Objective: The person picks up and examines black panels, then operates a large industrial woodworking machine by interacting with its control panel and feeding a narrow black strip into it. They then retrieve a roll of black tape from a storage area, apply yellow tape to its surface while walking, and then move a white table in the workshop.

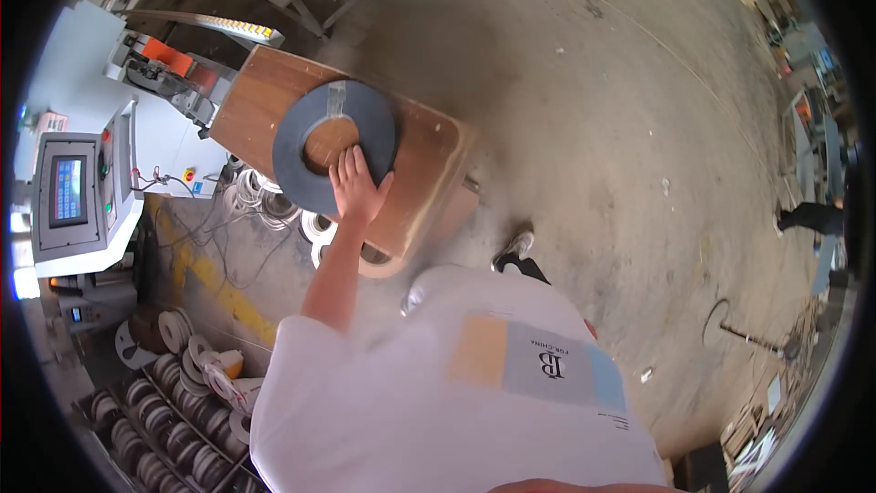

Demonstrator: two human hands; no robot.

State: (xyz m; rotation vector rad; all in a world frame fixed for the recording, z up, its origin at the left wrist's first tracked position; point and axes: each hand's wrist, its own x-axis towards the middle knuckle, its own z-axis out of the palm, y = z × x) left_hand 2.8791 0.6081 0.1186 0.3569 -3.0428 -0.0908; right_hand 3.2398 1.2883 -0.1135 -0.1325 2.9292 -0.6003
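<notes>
A large dark grey coil of edge banding (294,135) lies flat on a brown wooden board (274,68). Clear tape (337,98) crosses its far side. My left hand (358,187) rests palm down on the coil's near right part, with the fingertips reaching over the inner rim into the round opening. The fingers are stretched out and the thumb stands apart. Only a sliver of my right arm (584,487) shows at the lower edge; the right hand is out of sight.
Left of the board stands a machine with a control panel (70,194) and an orange part (167,57). White coils (265,201) sit beneath the board's left side. A rack of coils (173,424) fills the lower left. Another person's leg (810,217) shows at far right.
</notes>
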